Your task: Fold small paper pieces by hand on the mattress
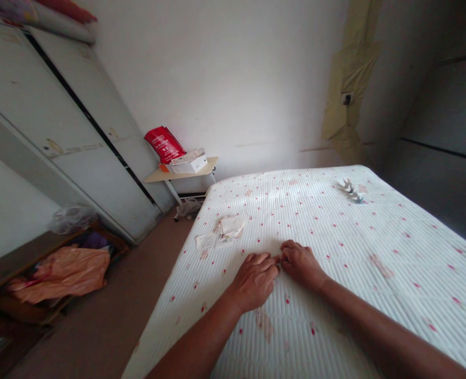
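Left to right: a red bag (pixel 165 144) with white lettering, too blurred to read, stands beside a white box (pixel 193 165) on a small table (pixel 152 176). Printed paper slips (pixel 231 226), their text illegible, lie on the dotted bedcover (pixel 272 210), left of your hands. Your left hand (pixel 254 281) and right hand (pixel 301 264) meet low over the bedcover, fingers curled and narrowly gathered; whether they pinch anything cannot be told. Close fingertip work appears in hand, calling for steady control. Beyond, to the right, lie small crumpled pieces (pixel 350 191).
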Action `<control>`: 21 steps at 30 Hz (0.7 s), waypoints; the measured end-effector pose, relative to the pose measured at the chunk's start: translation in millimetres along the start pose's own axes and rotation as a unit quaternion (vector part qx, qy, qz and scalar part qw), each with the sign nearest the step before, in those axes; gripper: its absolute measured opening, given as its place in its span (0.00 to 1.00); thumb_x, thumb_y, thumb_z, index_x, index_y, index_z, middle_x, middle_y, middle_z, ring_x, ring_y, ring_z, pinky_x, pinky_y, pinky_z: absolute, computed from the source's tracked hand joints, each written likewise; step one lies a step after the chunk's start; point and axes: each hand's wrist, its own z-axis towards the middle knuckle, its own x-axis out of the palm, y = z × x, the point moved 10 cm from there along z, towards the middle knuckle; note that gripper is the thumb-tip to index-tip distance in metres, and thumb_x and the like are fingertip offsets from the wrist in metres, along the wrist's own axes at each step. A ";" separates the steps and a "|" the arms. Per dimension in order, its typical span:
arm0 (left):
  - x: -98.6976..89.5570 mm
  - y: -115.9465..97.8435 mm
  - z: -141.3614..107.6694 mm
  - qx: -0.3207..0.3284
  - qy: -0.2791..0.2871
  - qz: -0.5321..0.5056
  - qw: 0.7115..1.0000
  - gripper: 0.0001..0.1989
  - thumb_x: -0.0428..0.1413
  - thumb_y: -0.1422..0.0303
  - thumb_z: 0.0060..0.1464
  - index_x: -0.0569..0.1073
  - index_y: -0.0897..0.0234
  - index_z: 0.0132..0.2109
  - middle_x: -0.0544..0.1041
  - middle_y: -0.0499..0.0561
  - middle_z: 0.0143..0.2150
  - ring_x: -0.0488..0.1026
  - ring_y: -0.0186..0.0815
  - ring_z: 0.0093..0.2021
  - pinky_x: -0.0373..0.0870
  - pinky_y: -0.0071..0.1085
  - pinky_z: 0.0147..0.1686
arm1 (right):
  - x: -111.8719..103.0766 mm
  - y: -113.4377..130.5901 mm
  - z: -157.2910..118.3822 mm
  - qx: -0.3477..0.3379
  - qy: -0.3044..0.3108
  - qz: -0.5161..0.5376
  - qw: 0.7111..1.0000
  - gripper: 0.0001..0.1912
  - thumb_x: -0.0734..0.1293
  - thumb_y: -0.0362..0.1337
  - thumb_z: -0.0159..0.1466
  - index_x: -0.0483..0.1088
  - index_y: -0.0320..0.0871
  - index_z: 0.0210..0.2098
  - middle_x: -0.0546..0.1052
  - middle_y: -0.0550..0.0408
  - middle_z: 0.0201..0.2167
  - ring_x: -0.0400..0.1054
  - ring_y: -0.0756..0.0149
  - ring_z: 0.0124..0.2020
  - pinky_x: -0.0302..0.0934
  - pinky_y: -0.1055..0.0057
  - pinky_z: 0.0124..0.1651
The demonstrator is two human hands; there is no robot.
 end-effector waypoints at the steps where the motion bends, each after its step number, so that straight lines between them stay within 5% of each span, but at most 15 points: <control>1: -0.3 0.3 0.0 0.005 0.002 -0.002 1.000 0.07 0.49 0.71 0.55 0.69 0.62 0.41 0.68 0.48 0.54 0.60 0.36 0.53 0.57 0.36 0.51 | 0.3 0.0 0.1 0.001 0.001 -0.002 1.000 0.07 0.60 0.29 0.57 0.69 0.40 0.28 0.71 0.49 0.42 0.65 0.63 0.42 0.51 0.67 0.41; 21: 5.6 5.8 -1.6 0.006 -0.017 -0.044 0.999 0.12 0.49 0.71 0.54 0.69 0.61 0.46 0.69 0.50 0.54 0.59 0.38 0.56 0.56 0.39 0.52 | -3.0 -8.5 2.6 0.007 -0.016 0.055 0.998 0.03 0.64 0.31 0.53 0.66 0.41 0.23 0.69 0.55 0.33 0.66 0.68 0.35 0.54 0.73 0.38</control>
